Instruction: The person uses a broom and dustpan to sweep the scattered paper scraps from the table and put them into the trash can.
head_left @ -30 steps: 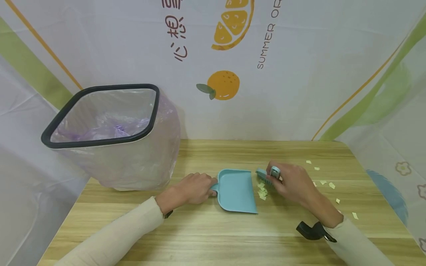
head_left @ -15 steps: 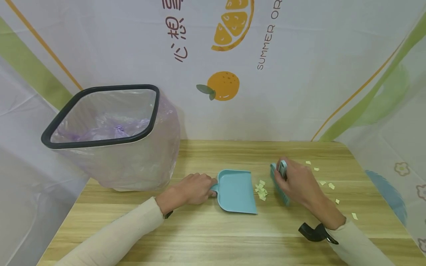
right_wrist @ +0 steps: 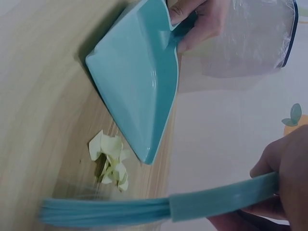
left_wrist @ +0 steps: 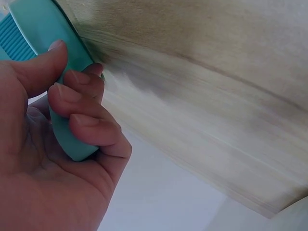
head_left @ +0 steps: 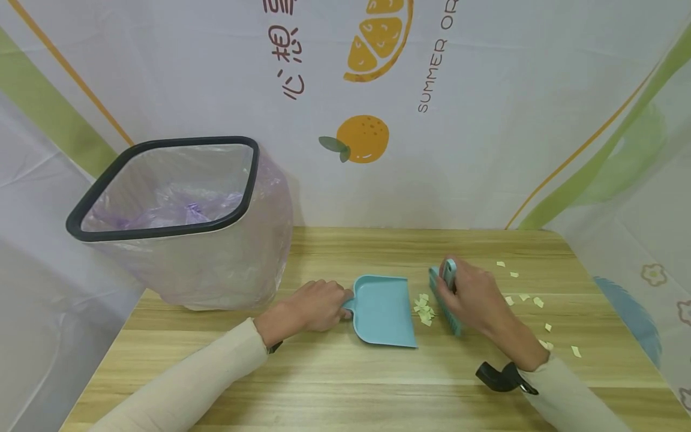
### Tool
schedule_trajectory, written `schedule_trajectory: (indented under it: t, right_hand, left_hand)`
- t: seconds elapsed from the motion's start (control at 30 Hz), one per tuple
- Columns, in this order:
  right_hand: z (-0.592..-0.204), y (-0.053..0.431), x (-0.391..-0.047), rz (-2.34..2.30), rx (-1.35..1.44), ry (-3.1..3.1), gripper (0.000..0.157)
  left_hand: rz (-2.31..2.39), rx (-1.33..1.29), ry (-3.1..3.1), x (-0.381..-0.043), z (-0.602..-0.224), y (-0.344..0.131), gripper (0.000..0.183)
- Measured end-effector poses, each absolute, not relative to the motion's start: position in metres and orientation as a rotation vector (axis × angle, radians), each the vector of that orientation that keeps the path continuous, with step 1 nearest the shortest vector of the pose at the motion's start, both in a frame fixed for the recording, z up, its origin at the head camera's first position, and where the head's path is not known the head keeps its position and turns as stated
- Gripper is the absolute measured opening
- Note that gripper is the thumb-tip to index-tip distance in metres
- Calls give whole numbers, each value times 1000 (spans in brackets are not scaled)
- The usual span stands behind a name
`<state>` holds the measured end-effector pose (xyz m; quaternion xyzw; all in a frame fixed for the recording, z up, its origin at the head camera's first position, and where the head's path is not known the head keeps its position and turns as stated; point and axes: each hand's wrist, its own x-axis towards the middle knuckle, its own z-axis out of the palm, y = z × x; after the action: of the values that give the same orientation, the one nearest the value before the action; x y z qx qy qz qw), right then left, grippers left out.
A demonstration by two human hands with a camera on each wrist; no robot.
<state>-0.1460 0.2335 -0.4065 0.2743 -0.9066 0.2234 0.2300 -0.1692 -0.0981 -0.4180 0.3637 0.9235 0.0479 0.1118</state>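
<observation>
My left hand (head_left: 320,306) grips the handle of a blue dustpan (head_left: 384,312), its fingers curled round the handle in the left wrist view (left_wrist: 72,134). The pan lies flat on the table with its open edge facing right. A small pile of pale yellow paper scraps (head_left: 424,309) sits just beyond that edge. To the right of the pile, my right hand (head_left: 475,297) holds a blue hand brush (head_left: 445,309). Its bristles (right_wrist: 106,211) point toward the tabletop in the right wrist view, apart from the scraps.
A trash bin (head_left: 216,270) with a black rim and a clear purplish liner stands at the table's left back. Several loose paper scraps (head_left: 538,302) are scattered to the right of my right hand. A printed white cloth (head_left: 486,150) hangs behind the wooden table (head_left: 345,390).
The brush first drew back to the right from the scraps and turned, then came slightly left again. The scraps now lie in full view. My left hand and the dustpan have stayed put.
</observation>
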Motion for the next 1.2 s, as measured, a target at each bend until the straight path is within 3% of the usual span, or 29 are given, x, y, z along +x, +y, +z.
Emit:
schedule_trajectory:
  t: [1.2]
  right_hand:
    - [-401,180,-154,718,808,-2456,9]
  left_hand:
    - [127,1062,2715,-168,-416,-98,26]
